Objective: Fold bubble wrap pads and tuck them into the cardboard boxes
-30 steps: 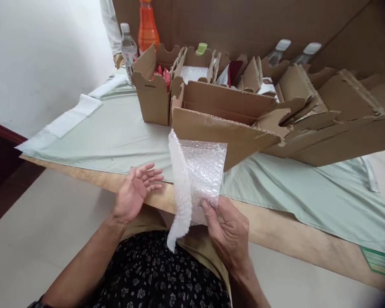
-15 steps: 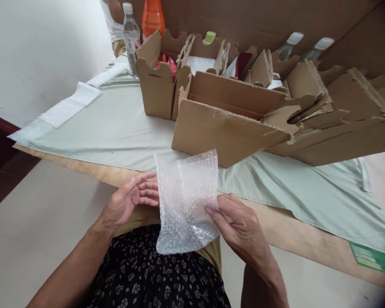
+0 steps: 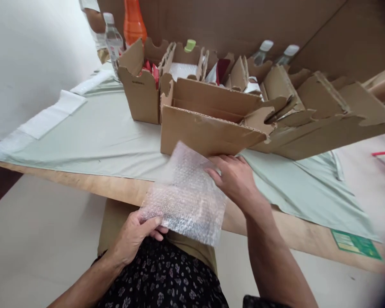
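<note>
A clear sheet of bubble wrap [image 3: 189, 201], perhaps a bag, is held in front of my lap, over the table's near edge. My left hand [image 3: 141, 231] pinches its lower left corner, thumb on top and fingers beneath. On its upper right edge, my right hand [image 3: 232, 175] grips the film between thumb and fingers. The wrap bends, with one part standing up towards an open cardboard box [image 3: 208, 128] just behind it. Whether the sheet has one layer or two, I cannot tell.
Several cardboard bins stand in a row, one holding red packets [image 3: 151, 72]. Behind them are an orange bottle [image 3: 134, 23] and a clear bottle [image 3: 114, 42]. White bubble-wrap pieces [image 3: 53, 113] lie along the left of the green cloth [image 3: 115, 141]. Part of another person [image 3: 94, 21] shows at upper left.
My left hand went from open beside the wrap to pinching its lower left corner. My right hand moved up, keeping its hold, and the wrap tilted and spread. The view shifted right.
</note>
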`<control>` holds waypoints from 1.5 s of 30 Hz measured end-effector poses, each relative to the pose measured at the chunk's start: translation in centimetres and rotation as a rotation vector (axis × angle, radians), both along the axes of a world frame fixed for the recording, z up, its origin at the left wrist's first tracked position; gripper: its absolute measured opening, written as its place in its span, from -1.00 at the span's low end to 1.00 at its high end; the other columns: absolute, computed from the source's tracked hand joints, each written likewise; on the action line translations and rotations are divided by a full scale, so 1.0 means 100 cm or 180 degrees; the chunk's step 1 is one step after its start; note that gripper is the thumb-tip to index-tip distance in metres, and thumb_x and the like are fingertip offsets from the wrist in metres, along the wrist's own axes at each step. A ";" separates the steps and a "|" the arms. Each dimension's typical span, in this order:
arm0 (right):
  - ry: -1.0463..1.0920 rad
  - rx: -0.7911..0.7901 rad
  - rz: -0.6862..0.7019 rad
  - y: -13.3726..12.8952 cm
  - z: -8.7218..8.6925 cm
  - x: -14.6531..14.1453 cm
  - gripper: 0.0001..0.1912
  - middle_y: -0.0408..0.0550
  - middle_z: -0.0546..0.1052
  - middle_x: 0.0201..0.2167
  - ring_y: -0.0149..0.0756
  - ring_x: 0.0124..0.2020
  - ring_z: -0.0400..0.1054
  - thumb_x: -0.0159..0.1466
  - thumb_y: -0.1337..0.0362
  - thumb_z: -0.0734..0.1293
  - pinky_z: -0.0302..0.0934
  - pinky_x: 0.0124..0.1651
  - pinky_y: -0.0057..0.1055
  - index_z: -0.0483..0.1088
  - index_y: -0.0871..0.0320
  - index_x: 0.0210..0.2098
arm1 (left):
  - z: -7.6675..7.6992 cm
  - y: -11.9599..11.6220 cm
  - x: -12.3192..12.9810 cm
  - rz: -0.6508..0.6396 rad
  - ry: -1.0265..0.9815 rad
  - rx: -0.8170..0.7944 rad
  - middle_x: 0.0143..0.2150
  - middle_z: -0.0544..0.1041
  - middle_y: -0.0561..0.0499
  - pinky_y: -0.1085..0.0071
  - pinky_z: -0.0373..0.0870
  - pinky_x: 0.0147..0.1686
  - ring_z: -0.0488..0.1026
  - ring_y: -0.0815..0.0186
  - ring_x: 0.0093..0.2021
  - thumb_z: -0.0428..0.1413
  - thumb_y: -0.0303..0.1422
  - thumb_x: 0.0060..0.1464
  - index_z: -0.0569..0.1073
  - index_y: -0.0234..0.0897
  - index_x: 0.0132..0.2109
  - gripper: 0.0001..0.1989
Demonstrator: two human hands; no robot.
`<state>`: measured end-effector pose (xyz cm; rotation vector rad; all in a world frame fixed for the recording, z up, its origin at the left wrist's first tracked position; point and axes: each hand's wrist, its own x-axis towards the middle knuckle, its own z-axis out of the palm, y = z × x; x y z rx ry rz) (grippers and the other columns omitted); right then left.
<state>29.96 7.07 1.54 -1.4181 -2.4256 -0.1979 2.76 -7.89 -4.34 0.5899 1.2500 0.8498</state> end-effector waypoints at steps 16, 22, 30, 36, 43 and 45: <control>0.0523 -0.0415 0.0192 -0.087 -0.060 0.008 -0.71 0.08 0.54 0.22 0.03 0.25 0.43 0.45 0.23 0.32 0.34 0.15 -0.02 0.49 0.15 0.12 | 0.010 0.078 0.014 -0.2363 0.3296 0.3539 0.40 0.40 -0.31 -0.27 0.23 0.38 0.29 -0.17 0.44 0.09 -0.34 0.35 0.51 -0.35 0.25 -0.60; 0.0783 -0.0157 -0.0236 -0.141 -0.067 0.064 -0.54 0.20 0.50 0.26 0.06 0.31 0.36 0.39 0.24 0.38 0.26 0.26 0.02 0.39 0.20 0.24 | -0.008 0.075 -0.009 -0.2624 0.3127 0.3583 0.51 0.25 -0.24 -0.25 0.09 0.46 0.13 -0.10 0.53 0.09 -0.10 0.37 0.36 -0.25 0.39 -0.44; 0.1218 -0.0380 0.0302 -0.137 -0.071 0.027 -0.58 0.07 0.55 0.22 -0.01 0.37 0.32 0.31 0.55 0.27 0.30 0.24 -0.04 0.52 0.12 0.07 | 0.018 0.065 -0.016 -0.2871 0.3038 0.3796 0.52 0.22 -0.27 -0.26 0.03 0.48 0.12 -0.17 0.53 0.20 0.12 0.21 0.28 -0.20 0.44 -0.19; 0.2774 -0.1126 -0.0396 -0.137 -0.060 0.038 -0.83 -0.10 0.68 -0.20 -0.30 -0.20 0.59 0.43 0.32 0.32 0.45 -0.13 -0.40 0.58 0.10 -0.11 | 0.033 0.047 -0.025 -0.2404 0.2978 0.3460 0.33 0.51 -0.14 -0.08 0.25 0.44 0.44 0.01 0.35 0.21 -0.17 0.30 0.27 -0.16 0.45 -0.34; 0.2725 -0.1195 -0.1251 -0.123 -0.057 0.027 -0.77 -0.16 0.51 -0.51 -0.40 -0.51 0.33 0.39 0.16 0.35 0.20 -0.45 -0.45 0.53 0.15 -0.33 | 0.023 0.064 0.008 -0.1066 0.2903 0.2572 -0.25 0.67 0.03 0.33 0.56 -0.21 0.60 0.23 -0.24 0.17 -0.17 0.25 0.60 -0.21 -0.19 -0.78; 0.2356 -0.1100 -0.1309 -0.118 -0.059 0.024 -0.73 -0.18 0.44 -0.56 -0.41 -0.54 0.25 0.40 0.17 0.34 0.15 -0.45 -0.43 0.46 0.14 -0.41 | 0.018 0.069 0.012 -0.0970 0.3128 0.2686 -0.40 0.58 0.05 0.33 0.47 -0.29 0.50 0.26 -0.35 0.15 -0.20 0.27 0.52 -0.21 -0.37 -0.73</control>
